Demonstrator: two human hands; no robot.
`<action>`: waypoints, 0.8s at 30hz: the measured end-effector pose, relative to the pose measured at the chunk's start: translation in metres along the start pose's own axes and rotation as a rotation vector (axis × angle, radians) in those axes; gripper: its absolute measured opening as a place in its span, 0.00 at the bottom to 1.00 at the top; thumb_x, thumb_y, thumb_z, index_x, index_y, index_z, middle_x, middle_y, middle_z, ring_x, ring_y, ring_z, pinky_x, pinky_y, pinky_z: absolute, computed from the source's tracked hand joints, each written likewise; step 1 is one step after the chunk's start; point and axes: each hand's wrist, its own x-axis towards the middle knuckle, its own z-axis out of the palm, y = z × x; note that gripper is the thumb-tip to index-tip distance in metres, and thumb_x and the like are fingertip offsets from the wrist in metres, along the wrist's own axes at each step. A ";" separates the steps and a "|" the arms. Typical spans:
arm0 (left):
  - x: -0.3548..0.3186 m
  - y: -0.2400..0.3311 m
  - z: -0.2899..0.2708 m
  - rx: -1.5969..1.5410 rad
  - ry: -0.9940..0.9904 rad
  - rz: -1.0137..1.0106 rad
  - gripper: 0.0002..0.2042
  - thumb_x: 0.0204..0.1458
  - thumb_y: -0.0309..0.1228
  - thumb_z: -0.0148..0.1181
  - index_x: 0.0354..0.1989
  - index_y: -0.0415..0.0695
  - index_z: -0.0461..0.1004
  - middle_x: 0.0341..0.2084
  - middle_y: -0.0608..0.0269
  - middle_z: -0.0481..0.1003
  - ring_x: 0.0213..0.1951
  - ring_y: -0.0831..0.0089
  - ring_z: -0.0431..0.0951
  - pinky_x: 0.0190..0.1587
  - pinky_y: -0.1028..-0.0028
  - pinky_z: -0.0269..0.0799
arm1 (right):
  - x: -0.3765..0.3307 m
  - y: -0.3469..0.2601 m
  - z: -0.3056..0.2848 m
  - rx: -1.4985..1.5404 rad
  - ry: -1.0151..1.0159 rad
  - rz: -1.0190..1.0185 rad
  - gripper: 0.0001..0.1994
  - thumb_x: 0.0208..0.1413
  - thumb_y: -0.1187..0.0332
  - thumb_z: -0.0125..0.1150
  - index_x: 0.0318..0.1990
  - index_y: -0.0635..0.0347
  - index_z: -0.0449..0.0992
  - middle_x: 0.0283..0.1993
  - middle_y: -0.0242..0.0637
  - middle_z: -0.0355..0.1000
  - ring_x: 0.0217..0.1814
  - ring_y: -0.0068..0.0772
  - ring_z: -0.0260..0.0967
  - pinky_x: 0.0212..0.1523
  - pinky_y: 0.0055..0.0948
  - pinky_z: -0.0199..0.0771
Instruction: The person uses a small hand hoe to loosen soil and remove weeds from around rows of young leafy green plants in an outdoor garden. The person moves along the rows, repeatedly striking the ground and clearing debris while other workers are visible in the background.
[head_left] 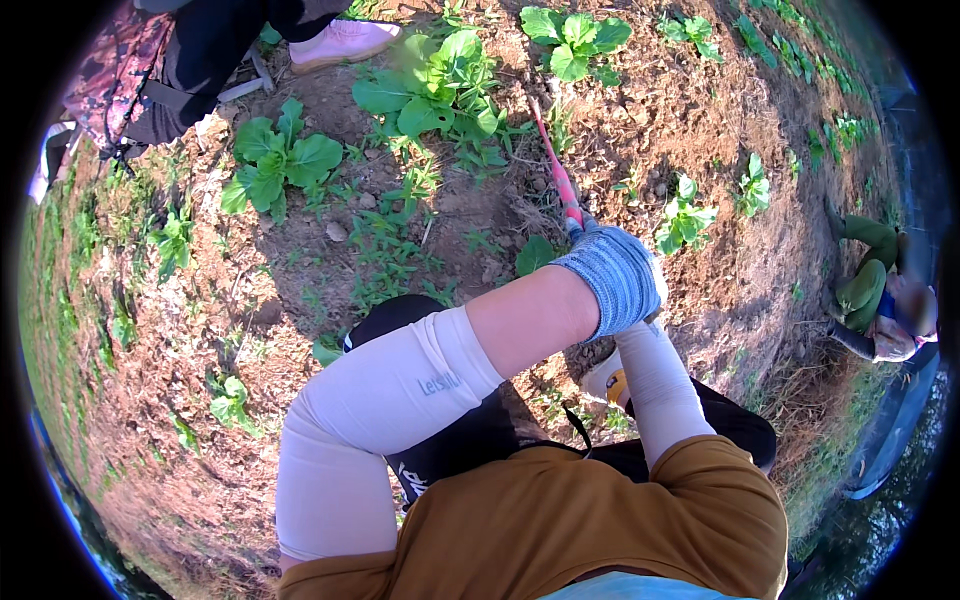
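My left arm, in a pale sleeve, reaches across to the right. My left hand point(612, 275), in a blue striped knit glove, is closed round a slim tool with a pink-red handle point(562, 180). The tool slants up and away to the soil beside the leafy plants; its far end is too small to make out. My right hand point(655, 318) lies just behind the left one, mostly covered by it, so its fingers are hidden. A broad-leaved green plant point(682, 218) grows right of the handle, and a large leafy clump point(440, 90) stands to its left.
Rows of leafy plants and small weeds point(395, 260) cover the brown soil. At the upper left stands a person in dark trousers and a pink shoe point(340, 45). Another person in green trousers point(865, 280) crouches at the far right, near dark sheeting point(905, 400). My shoe point(603, 378) is below my hands.
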 end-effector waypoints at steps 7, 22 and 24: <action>0.000 -0.004 0.003 -0.085 -0.003 0.002 0.14 0.42 0.33 0.59 0.39 0.45 0.73 0.33 0.59 0.76 0.35 0.63 0.78 0.34 0.58 0.73 | -0.036 -0.007 -0.010 0.113 0.005 0.043 0.22 0.59 0.54 0.43 0.56 0.54 0.62 0.37 0.44 0.72 0.36 0.40 0.71 0.39 0.36 0.71; 0.046 -0.034 0.032 -0.443 0.359 0.494 0.05 0.43 0.26 0.56 0.29 0.41 0.74 0.25 0.57 0.77 0.27 0.62 0.78 0.26 0.66 0.73 | 0.113 -0.121 -0.013 0.186 -0.006 -0.201 0.22 0.56 0.53 0.45 0.52 0.57 0.66 0.45 0.52 0.70 0.48 0.51 0.66 0.48 0.38 0.64; 0.028 -0.028 0.029 -0.445 0.390 0.354 0.05 0.44 0.27 0.55 0.29 0.42 0.75 0.24 0.56 0.77 0.26 0.62 0.78 0.26 0.67 0.73 | 0.084 -0.110 -0.019 0.212 -0.130 -0.223 0.23 0.57 0.51 0.44 0.53 0.57 0.65 0.37 0.46 0.72 0.35 0.43 0.71 0.38 0.36 0.69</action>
